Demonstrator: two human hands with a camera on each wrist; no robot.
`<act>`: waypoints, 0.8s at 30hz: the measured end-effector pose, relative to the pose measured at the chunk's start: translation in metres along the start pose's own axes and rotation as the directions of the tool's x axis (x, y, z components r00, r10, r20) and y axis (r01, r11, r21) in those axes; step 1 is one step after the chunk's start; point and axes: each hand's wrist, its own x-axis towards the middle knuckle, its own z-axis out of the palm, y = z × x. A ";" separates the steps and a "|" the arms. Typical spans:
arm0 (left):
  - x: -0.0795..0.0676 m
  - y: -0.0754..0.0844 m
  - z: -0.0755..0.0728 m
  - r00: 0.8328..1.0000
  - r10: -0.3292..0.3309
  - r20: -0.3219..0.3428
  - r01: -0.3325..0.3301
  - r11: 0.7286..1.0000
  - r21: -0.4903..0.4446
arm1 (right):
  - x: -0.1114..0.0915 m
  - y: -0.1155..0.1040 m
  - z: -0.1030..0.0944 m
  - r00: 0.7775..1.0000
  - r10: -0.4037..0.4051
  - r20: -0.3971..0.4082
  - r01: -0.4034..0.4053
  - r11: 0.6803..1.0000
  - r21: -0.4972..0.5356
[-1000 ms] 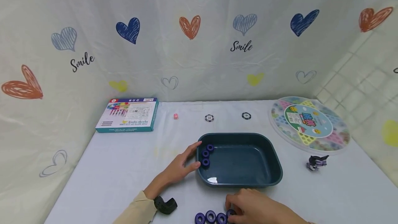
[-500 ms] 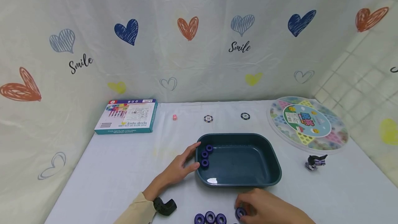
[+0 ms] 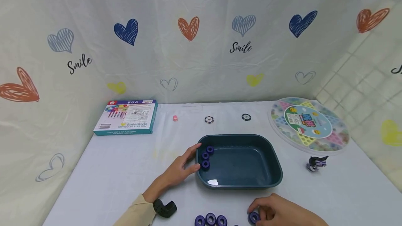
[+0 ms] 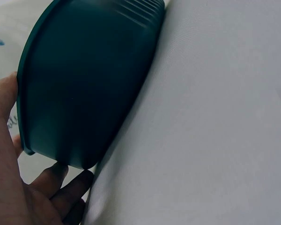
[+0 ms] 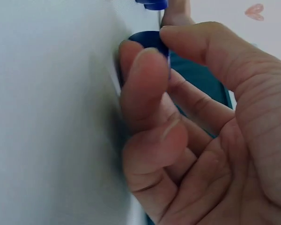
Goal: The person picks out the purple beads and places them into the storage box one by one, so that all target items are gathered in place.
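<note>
In the head view my left hand (image 3: 177, 170) touches the left side of a dark teal plastic tray (image 3: 242, 186). Its thumb and index finger lie spread along the rim; in the left wrist view other fingers (image 4: 51, 180) rest by the outer wall. Inside the tray, at its left end, are several purple rings (image 3: 205, 164). My right hand (image 3: 281, 212) pinches one purple ring (image 3: 253, 218) on the table in front of the tray. In the right wrist view, fingers partly hide this ring (image 5: 147, 37). More purple rings (image 3: 210, 219) form a row left of it.
Behind the tray lie two poker chips (image 3: 209, 119) and a small pink piece (image 3: 175, 118). A flat box (image 3: 125, 118) is at back left, a round game board (image 3: 309, 125) at back right. A small dark figurine (image 3: 316, 163) stands right of the tray.
My right hand has drawn one purple ring to the right, away from the row in front of the tray. The left hand has stayed at the tray's left side.
</note>
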 end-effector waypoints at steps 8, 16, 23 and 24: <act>0.002 -0.031 0.007 1.000 -0.026 0.002 0.026 1.000 0.016 | -0.002 -0.012 -0.002 1.000 -0.014 0.019 0.015 1.000 -0.022; 0.001 -0.021 0.004 1.000 -0.018 -0.004 0.018 0.999 0.029 | 0.003 -0.043 -0.016 0.975 -0.201 0.097 0.214 0.966 -0.144; -0.001 0.002 -0.001 1.000 0.000 -0.007 0.000 1.000 -0.001 | 0.018 -0.070 -0.038 0.961 -0.263 0.089 0.277 0.931 -0.238; -0.001 -0.001 0.000 1.000 -0.002 -0.007 0.002 1.000 0.008 | 0.021 -0.073 -0.042 0.960 -0.267 0.083 0.280 0.924 -0.261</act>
